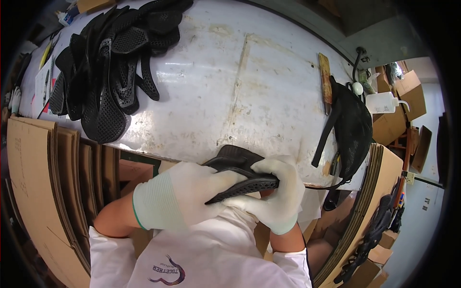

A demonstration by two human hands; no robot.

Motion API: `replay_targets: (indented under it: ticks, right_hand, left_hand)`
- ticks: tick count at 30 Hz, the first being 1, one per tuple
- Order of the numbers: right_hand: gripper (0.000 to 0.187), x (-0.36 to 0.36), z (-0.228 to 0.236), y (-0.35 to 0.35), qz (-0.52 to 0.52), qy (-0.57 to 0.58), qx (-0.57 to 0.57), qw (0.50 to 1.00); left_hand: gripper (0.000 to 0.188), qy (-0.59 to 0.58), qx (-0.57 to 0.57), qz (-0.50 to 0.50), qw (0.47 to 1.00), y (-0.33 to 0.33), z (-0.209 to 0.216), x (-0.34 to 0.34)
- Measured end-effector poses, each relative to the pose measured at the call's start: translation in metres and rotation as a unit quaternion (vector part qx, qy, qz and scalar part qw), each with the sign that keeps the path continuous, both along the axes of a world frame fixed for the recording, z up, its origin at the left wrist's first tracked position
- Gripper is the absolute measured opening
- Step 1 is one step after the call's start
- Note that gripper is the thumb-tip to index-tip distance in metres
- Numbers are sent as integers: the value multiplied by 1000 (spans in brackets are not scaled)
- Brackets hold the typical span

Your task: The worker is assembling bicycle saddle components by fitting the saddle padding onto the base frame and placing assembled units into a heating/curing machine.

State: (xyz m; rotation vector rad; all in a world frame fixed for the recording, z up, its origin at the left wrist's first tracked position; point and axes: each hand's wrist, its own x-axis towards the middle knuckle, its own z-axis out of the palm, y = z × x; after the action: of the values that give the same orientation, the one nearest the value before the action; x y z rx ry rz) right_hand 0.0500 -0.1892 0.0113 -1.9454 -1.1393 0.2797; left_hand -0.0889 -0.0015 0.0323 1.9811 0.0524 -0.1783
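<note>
Close to my body, at the table's near edge, I hold a black insole with a mesh-like lattice pattern. My left hand, in a white knit glove, grips its left part with the fingers over the top. At the other end, my right hand, also gloved, closes round it with the thumb and fingers bent. A smooth black part shows just behind the fingers; whether it belongs to the same insole I cannot tell. Across the table to the left lies a heap of similar black lattice insoles.
The worn white table stretches ahead. On its right lie a wooden-handled tool and a black mesh bag with a strap. A white squeeze bottle stands beyond. Stacked cardboard sheets flank me at left and right.
</note>
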Motion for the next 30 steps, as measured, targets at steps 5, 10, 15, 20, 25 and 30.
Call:
replay_targets:
  ticks: [5,10,15,20,25,30]
  right_hand:
    - [71,5,-6,2,0,0,25,1000]
    - [71,7,-7,-3,17,34,41,998]
    - [81,8,6,12,4,-33,113,993]
    - [57,-7,-24,-14,77,264,241,931]
    - [22,-11,-20,-14,68,196,252,945]
    - [16,-8,-12,-12,109,143,256,950]
  left_hand:
    - [38,-1,22,21,1000,-9,3,-2]
    - [42,5,111,68,992,-29,2,-12]
    - [41,-25,-71,84,994,-15,-23,-22]
    - [57,62,-627,156,761,-36,-48,-44]
    - [68,17,-551,195,812,-47,-75,-43]
    - [82,-215,-394,296,843,-36,-55,-25]
